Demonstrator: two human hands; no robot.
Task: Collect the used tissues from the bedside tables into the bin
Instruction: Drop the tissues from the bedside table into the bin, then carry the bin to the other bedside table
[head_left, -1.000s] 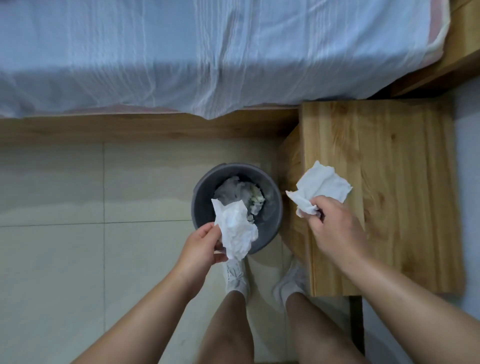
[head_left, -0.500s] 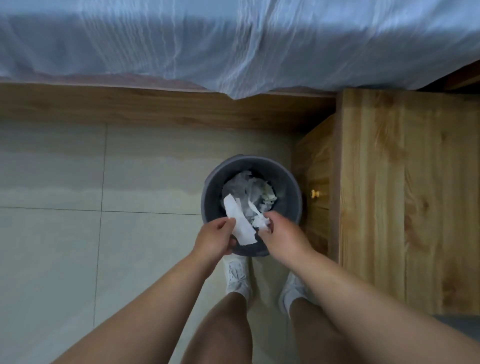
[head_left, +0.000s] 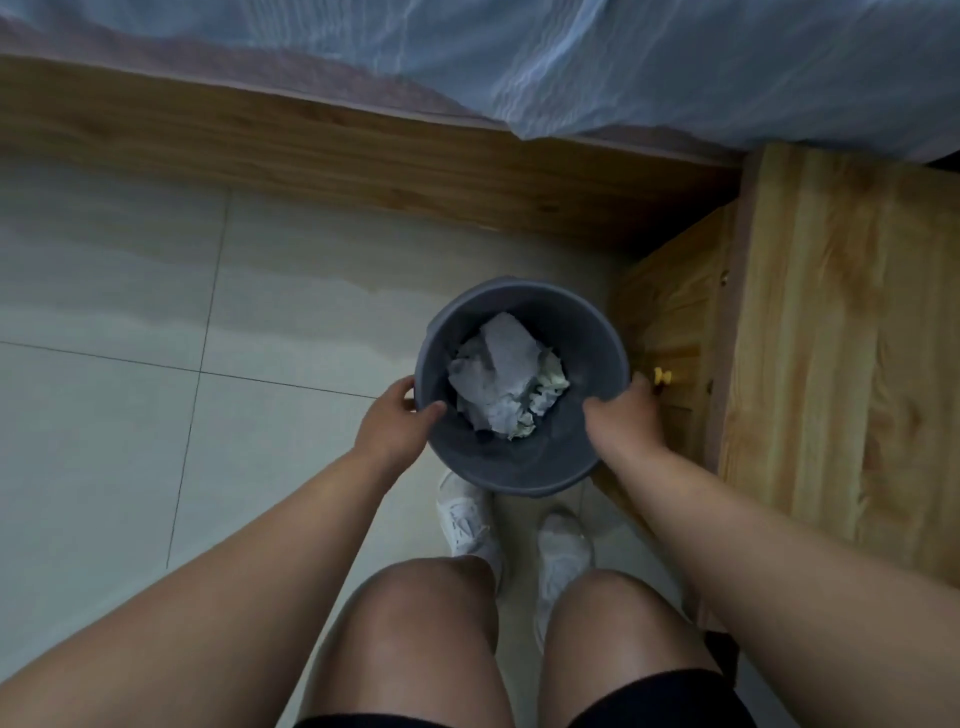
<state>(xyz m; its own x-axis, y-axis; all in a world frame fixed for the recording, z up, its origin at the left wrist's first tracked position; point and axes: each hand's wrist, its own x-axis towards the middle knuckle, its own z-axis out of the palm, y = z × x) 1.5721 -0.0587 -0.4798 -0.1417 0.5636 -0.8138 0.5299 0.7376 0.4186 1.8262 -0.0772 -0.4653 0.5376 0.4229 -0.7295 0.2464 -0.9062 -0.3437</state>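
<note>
I am gripping the grey bin (head_left: 519, 467) by its rim with both hands. My left hand (head_left: 397, 421) is clamping the left edge, thumb hooked inside and fingers curled round the outside. My right hand (head_left: 623, 421) is curling its fingers over the right edge into the bin, with the thumb outside.

The bin's right side is sitting just beside the front of the wooden bedside table (head_left: 841, 338), and the table's small yellow knob (head_left: 658, 375) is showing right next to my right thumb. Beyond the bin the wooden bed frame (head_left: 311, 150) is running across, with a strip of floor between them. To the left the pale tiled floor (head_left: 130, 415) is giving wide room. My white shoes (head_left: 465, 519) are standing just behind the bin's near wall. I cannot tell whether the bin is resting on the tiles or hanging in my grip.

A pale blue bedcover (head_left: 623, 62) is hanging over the frame along the top.

Inside the bin the used tissues (head_left: 501, 382) are lying in a crumpled heap, white sheets uppermost and a yellowish scrap at the right.
</note>
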